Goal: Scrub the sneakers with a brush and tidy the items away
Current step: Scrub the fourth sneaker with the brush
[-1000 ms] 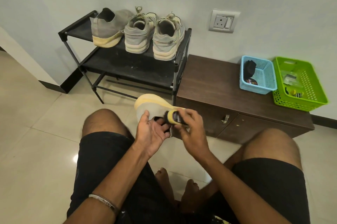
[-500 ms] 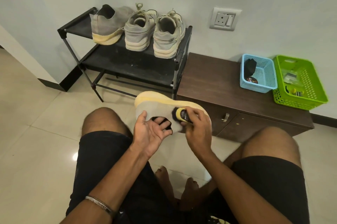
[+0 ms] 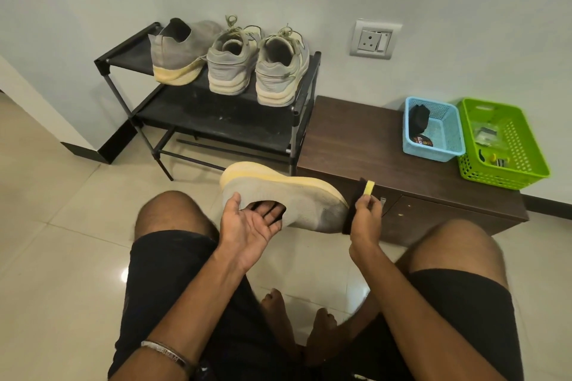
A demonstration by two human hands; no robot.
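The sneakers are split between the rack and the person's hands, so taking things from the biggest down: a dark wooden cabinet (image 3: 365, 139) stands low against the wall, and just to its left is a black shoe rack (image 3: 216, 120) with two shelves. On the rack's top shelf three shoes sit side by side, heels toward the camera: a grey slip-on sneaker (image 3: 178, 52) with a pale yellow sole at the left, then a laced grey pair, its left shoe (image 3: 230, 66) touching its right shoe (image 3: 280, 71). On the cabinet's right end a green basket (image 3: 526, 170) holds small items too blurred to name, and a smaller blue basket (image 3: 433, 153) just beside it holds something black and a round tin. Above the cabinet a wall socket (image 3: 373, 41) is set in the wall. In front, held over the person's lap, is the grey knit sneaker (image 3: 303, 198), tipped on its side with its yellow sole facing away. The left hand (image 3: 250, 222) lies palm up with its fingers tucked into the shoe's opening and the thumb on the outside of the heel. The right hand (image 3: 365, 216) pinches a black brush (image 3: 359, 194) with a yellow tip, and the brush sits against the toe of the sneaker.
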